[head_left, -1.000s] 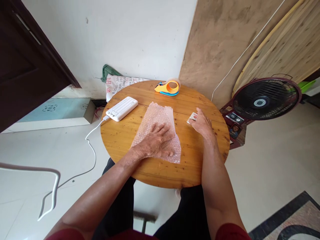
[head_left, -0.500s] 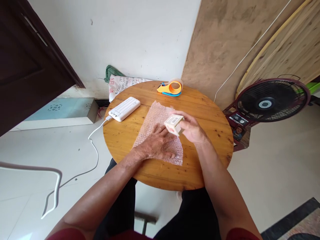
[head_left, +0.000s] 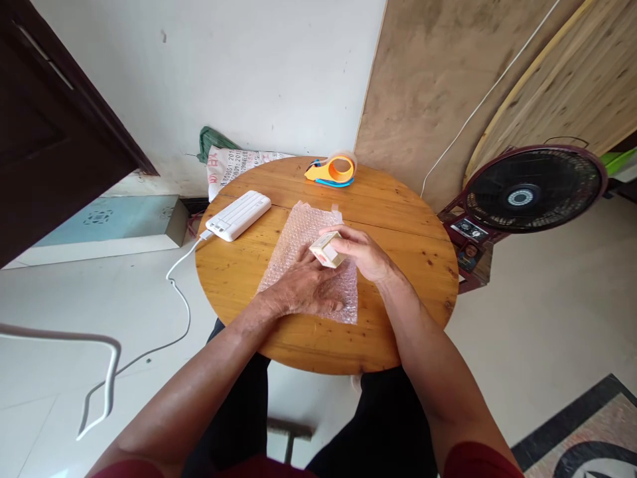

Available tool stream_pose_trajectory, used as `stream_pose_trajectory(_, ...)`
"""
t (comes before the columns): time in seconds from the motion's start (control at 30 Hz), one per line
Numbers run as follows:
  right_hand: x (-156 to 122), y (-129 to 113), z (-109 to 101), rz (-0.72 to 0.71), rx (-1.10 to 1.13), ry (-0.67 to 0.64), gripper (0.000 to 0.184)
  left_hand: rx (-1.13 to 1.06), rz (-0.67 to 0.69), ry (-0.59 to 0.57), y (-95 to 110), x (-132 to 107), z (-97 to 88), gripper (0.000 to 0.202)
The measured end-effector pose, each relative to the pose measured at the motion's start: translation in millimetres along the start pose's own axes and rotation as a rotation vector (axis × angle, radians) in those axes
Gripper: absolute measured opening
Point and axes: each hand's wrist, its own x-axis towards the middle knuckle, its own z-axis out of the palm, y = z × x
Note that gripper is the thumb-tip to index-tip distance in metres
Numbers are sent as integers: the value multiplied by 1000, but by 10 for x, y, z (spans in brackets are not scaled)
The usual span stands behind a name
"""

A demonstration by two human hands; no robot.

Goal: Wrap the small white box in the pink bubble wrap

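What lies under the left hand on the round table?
A sheet of bubble wrap lies flat under the left hand, on the wooden table. Whatever the palm covers is hidden. The right hand holds a small box.

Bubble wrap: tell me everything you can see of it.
The bubble wrap is a clear, roughly rectangular sheet of small bubbles, lying flat near the middle of the round wooden table. The left hand presses flat on its near half. The right hand holds a small box over its middle; whether the box touches it cannot be told. Its far edge curls up slightly.
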Motion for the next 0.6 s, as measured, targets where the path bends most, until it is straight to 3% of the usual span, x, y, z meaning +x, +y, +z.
stream_pose_trajectory(0.1, 39, 34, -78, 43, 53, 120, 33, 30, -2, -5, -8, 4, 16, 84)
stream_pose_trajectory(0.23, 81, 103, -128, 57, 66, 164, 37, -13, -6, 10, 33, -9, -33, 78)
stream_pose_trajectory(0.33, 107, 155, -147, 41, 25, 182, 40, -40, -63, 102, 36, -32, -88, 51)
stream_pose_trajectory(0.43, 119, 180, -158, 35, -18, 181, 42, -6, -222, 238, -9, -49, -109, 29)
stream_pose_trajectory(0.5, 117, 181, -152, 50, -78, 166, 47, 32, -323, 260, -34, -52, -106, 39)
stream_pose_trajectory(0.6, 101, 184, -132, 65, -276, 134, 57, 48, -383, 216, -36, -49, -97, 71)
